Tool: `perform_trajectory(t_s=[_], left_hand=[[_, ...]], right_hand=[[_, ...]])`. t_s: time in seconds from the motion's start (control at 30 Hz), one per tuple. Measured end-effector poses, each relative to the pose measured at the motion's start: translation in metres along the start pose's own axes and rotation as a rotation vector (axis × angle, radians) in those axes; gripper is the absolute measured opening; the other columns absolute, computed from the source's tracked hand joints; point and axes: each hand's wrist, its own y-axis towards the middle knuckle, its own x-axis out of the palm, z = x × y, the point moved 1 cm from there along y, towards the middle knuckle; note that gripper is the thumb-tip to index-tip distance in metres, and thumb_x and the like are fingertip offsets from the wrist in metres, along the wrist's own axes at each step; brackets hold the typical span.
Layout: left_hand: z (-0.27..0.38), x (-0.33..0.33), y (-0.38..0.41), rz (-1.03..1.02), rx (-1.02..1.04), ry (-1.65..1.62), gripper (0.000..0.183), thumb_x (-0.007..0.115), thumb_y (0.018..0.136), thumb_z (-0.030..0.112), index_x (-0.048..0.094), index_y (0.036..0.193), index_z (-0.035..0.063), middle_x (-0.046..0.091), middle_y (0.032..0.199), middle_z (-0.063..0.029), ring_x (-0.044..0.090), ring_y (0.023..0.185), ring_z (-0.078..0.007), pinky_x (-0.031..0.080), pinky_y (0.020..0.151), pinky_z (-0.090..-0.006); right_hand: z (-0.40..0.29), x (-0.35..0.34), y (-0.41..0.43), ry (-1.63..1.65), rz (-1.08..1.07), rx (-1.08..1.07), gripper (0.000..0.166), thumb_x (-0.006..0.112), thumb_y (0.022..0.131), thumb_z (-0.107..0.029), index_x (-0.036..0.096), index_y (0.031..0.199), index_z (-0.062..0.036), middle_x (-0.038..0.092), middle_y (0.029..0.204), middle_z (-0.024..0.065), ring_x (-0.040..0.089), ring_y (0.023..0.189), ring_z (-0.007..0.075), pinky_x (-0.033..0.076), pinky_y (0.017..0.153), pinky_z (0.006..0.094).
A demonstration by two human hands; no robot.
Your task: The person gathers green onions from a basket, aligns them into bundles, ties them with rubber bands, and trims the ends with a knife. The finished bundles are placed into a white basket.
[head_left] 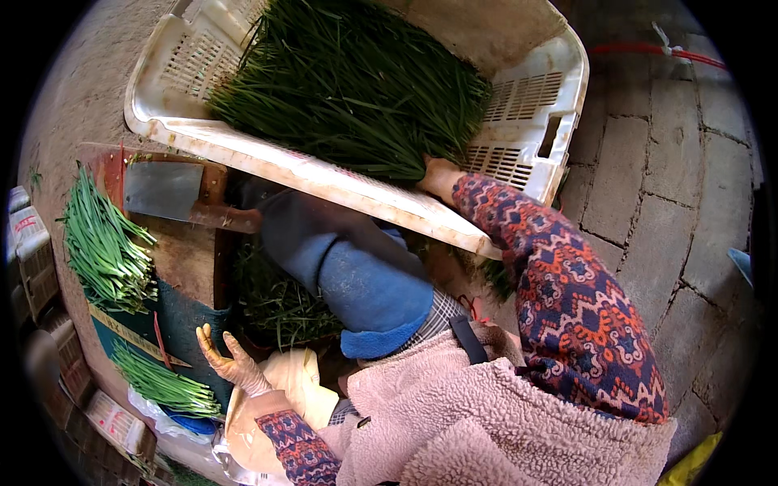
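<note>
My right hand (pixel 439 176) reaches over the near rim into a white plastic crate (pixel 547 91). It touches a thick heap of garlic chives (pixel 358 91), and the leaves hide its fingers, so its grip cannot be made out. My left hand (pixel 234 362), in a yellow-stained glove, is raised with fingers apart and holds nothing. Left of it lies a small bundle of chives (pixel 164 379) with pale ends. A larger loose bunch (pixel 109 243) rests farther up, beside a broad cleaver (pixel 167 189) with a wooden handle.
A wooden board (pixel 182 255) lies below the cleaver. Chive trimmings (pixel 285 304) are heaped beside my blue-covered leg (pixel 371 288). A yellow strip bearing writing (pixel 130 331) lies between the bunches. Several more crates (pixel 115 422) stand at far left; stone paving (pixel 662 231) extends at right.
</note>
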Motion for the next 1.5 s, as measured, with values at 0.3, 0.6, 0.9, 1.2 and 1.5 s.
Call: perform_trajectory(t_s=[0.3, 0.6, 0.9, 1.2, 1.5], left_hand=[[-0.012, -0.023, -0.02, 0.008, -0.044, -0.021, 0.044, 0.055, 0.088, 0.004, 0.043, 0.13, -0.0002, 0.052, 0.126, -0.0164, 0.051, 0.115, -0.0253, 0.037, 0.1, -0.0348], [-0.001, -0.028, -0.027, -0.019, 0.068, 0.145, 0.036, 0.057, 0.087, 0.009, 0.054, 0.122, 0.0014, 0.056, 0.122, -0.0138, 0.053, 0.11, -0.0246, 0.037, 0.098, -0.0343], [0.014, -0.019, -0.033, -0.044, 0.043, 0.136, 0.035, 0.059, 0.085, 0.01, 0.054, 0.12, 0.0035, 0.057, 0.119, -0.0116, 0.053, 0.109, -0.0269, 0.038, 0.097, -0.0366], [0.016, -0.023, -0.043, -0.062, -0.032, 0.06, 0.034, 0.059, 0.085, 0.01, 0.056, 0.118, 0.0029, 0.058, 0.117, -0.0122, 0.053, 0.109, -0.0268, 0.039, 0.097, -0.0363], [0.01, -0.018, -0.059, -0.082, -0.038, -0.015, 0.032, 0.06, 0.084, 0.009, 0.057, 0.115, 0.0031, 0.059, 0.115, -0.0122, 0.054, 0.107, -0.0269, 0.039, 0.097, -0.0369]], right_hand=[[0.001, -0.093, -0.018, 0.632, -0.589, 0.059, 0.082, 0.079, 0.062, -0.045, 0.051, 0.121, 0.0043, 0.05, 0.125, 0.0184, 0.042, 0.119, 0.0287, 0.034, 0.097, 0.0414], [0.001, -0.022, 0.004, 0.182, -0.395, 0.018, 0.107, 0.067, 0.065, -0.066, 0.033, 0.135, 0.0073, 0.036, 0.139, 0.0237, 0.033, 0.131, 0.033, 0.031, 0.105, 0.0404], [0.023, 0.002, 0.033, 0.167, -0.368, -0.111, 0.104, 0.066, 0.067, -0.064, 0.03, 0.138, 0.0031, 0.033, 0.142, 0.0217, 0.029, 0.134, 0.031, 0.03, 0.106, 0.037], [-0.022, -0.021, 0.0, 0.491, -0.608, 0.067, 0.097, 0.075, 0.065, -0.054, 0.034, 0.138, -0.0049, 0.038, 0.14, 0.0132, 0.035, 0.128, 0.0264, 0.031, 0.104, 0.0377], [-0.062, -0.094, -0.083, 0.51, -0.63, -0.109, 0.081, 0.077, 0.065, -0.053, 0.051, 0.127, -0.0078, 0.055, 0.123, 0.0111, 0.048, 0.114, 0.0242, 0.033, 0.097, 0.0377]])
